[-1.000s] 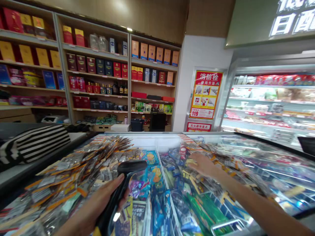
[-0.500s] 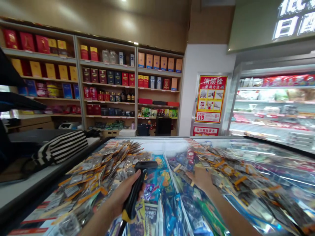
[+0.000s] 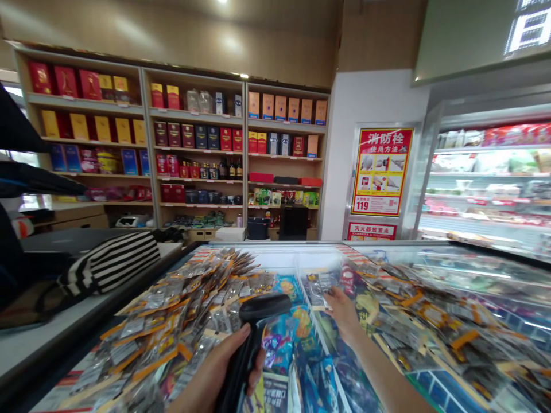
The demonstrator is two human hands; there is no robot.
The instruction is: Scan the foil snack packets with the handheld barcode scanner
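Observation:
My left hand [image 3: 221,361] is wrapped round the handle of a black handheld barcode scanner [image 3: 263,308], its head pointing right. With my right hand [image 3: 343,314] I pinch the edge of a small clear packet with a pale card strip [image 3: 317,287], just beyond the scanner. Beneath both hands is a chest freezer [image 3: 321,252] with bright ice cream packs [image 3: 275,344] inside. A heap of small packets with orange strips [image 3: 172,321] lies to the left, and another heap of such packets [image 3: 430,321] spreads to the right.
A black-and-white striped bag [image 3: 114,261] rests on the counter at left. Behind the freezer stand shelves of boxes and bottles [image 3: 198,137]. A red and yellow notice [image 3: 383,172] hangs on the wall, with a lit display fridge [image 3: 491,178] at far right.
The scanner has shifted right and its head has turned more into view. My right hand has moved slightly left and lifted, with the packet now showing at its fingertips. The view has panned left.

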